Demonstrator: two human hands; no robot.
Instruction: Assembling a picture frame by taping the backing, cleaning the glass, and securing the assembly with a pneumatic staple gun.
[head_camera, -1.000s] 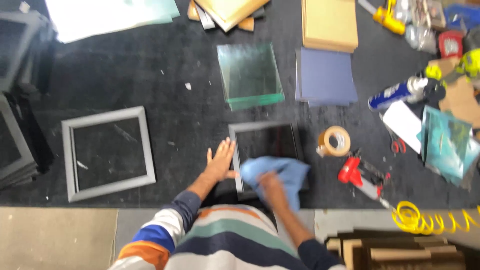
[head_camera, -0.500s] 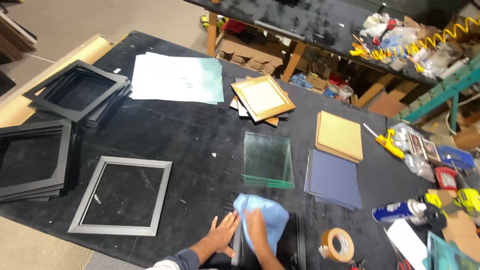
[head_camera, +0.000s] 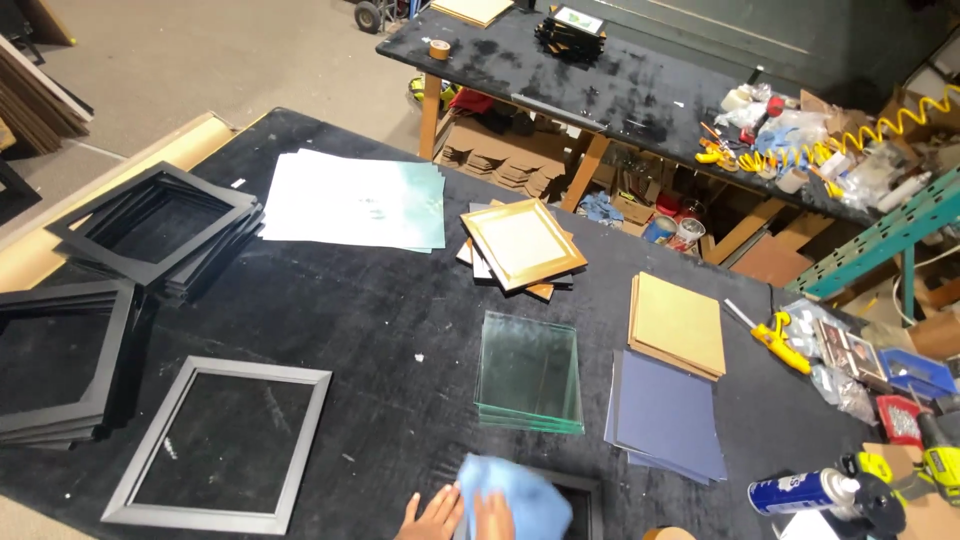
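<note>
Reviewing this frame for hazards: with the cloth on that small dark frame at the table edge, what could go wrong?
1. The small dark frame lies at the table's near edge; pressure from the blue cloth under the right hand might push it off.
2. The stack of glass panes sits just beyond the cloth; a wide sweep may knock it or meet bare edges.
3. The left hand rests flat beside the frame, possibly smudging it.

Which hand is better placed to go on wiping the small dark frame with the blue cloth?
The right hand: it lies on the blue cloth over the dark frame. The left hand rests flat on the table beside the cloth, apparently steadying.
</note>
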